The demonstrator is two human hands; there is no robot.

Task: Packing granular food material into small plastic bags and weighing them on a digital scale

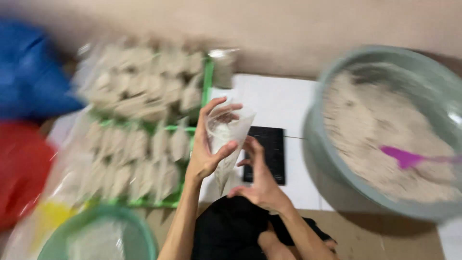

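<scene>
green crate (208, 82) left, grey basin (317, 144) right

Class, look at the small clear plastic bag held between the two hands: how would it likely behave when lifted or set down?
The clear plastic bag looks thin and creased, so probably floppy. It holds only a little pale powder, so likely light. The left hand pinches its side while the right hand steadies it; set down open, it would probably slump and spill.

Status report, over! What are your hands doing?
Left hand grips clear cone-shaped plastic bag holding white powder. Right hand touches its lower end. Nothing blocking.
</scene>
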